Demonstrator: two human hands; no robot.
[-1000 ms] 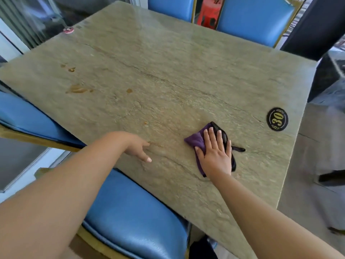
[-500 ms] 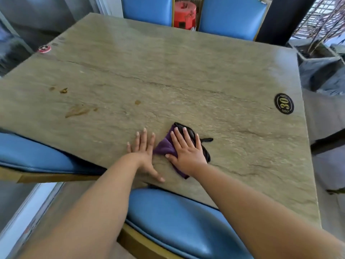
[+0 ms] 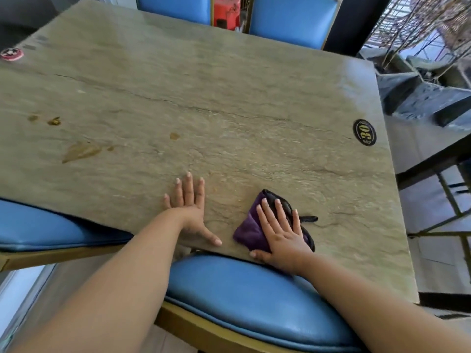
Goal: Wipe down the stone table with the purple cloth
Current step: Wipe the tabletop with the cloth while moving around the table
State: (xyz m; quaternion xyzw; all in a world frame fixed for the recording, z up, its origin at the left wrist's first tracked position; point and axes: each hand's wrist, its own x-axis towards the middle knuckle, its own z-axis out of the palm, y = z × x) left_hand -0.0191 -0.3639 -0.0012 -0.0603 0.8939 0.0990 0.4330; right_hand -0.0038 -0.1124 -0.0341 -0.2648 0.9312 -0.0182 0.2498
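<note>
The purple cloth (image 3: 251, 229) lies folded near the desk's (image 3: 229, 85) front edge, pressed flat under the right hand (image 3: 281, 231), fingers straight. The left hand (image 3: 190, 206) rests open beside it. Wiping looks barely begun; brown stains (image 3: 80, 151) far left need a long sweep.

Blue chairs (image 3: 244, 296), numbered black badge (image 3: 364, 132)

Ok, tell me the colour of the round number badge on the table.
Black badge with gold "30", head view.

The greenish-grey stone counter (image 3: 229, 93) carries a folded purple cloth (image 3: 251, 230) near its front edge, a black oval "30" badge (image 3: 364, 132), a round red sticker (image 3: 12, 54) and brown stains (image 3: 80, 151).
</note>
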